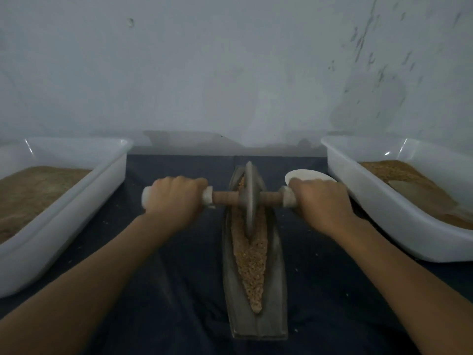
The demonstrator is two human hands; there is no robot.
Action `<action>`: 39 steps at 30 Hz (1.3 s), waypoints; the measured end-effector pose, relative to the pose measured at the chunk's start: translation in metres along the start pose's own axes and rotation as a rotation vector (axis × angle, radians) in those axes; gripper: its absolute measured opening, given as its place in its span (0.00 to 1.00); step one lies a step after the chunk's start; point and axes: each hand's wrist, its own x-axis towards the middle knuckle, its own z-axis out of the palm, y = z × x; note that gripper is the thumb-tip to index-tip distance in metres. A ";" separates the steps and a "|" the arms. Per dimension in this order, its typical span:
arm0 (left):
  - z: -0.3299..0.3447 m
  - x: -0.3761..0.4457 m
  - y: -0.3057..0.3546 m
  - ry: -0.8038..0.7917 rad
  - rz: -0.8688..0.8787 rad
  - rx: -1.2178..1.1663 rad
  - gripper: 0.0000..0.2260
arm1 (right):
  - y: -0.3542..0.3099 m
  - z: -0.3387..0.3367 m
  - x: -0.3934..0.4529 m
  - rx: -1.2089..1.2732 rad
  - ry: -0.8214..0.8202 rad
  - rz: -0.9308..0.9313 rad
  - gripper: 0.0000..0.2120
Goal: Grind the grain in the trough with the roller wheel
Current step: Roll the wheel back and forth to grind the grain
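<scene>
Left white plastic tub (76,190) and right white plastic tub (384,201) both run off the frame edges. Right hand (320,201) covers part of a small white dish (307,175). Grey disc-shaped roller wheel (249,196) hides the brown grain (252,257) beneath it. Forearms cut off at bottom.

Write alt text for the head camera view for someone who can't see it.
The left hand and right hand grip the axle handles of a grey stone roller wheel standing in a narrow boat-shaped stone trough of tan crushed grain. White plastic tubs of brown meal flank it on a dark cloth.
</scene>
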 end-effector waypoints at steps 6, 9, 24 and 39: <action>-0.004 0.018 0.003 -0.044 -0.012 -0.025 0.09 | 0.001 0.000 0.019 0.036 -0.056 0.044 0.09; -0.026 -0.022 0.005 -0.043 0.054 0.053 0.12 | -0.003 -0.016 -0.028 0.042 -0.075 0.010 0.12; 0.002 0.016 0.003 -0.071 -0.059 -0.022 0.07 | -0.002 -0.002 0.024 -0.001 -0.071 0.037 0.08; -0.030 -0.039 0.001 0.027 0.139 0.080 0.14 | -0.006 -0.037 -0.064 0.024 -0.171 0.003 0.13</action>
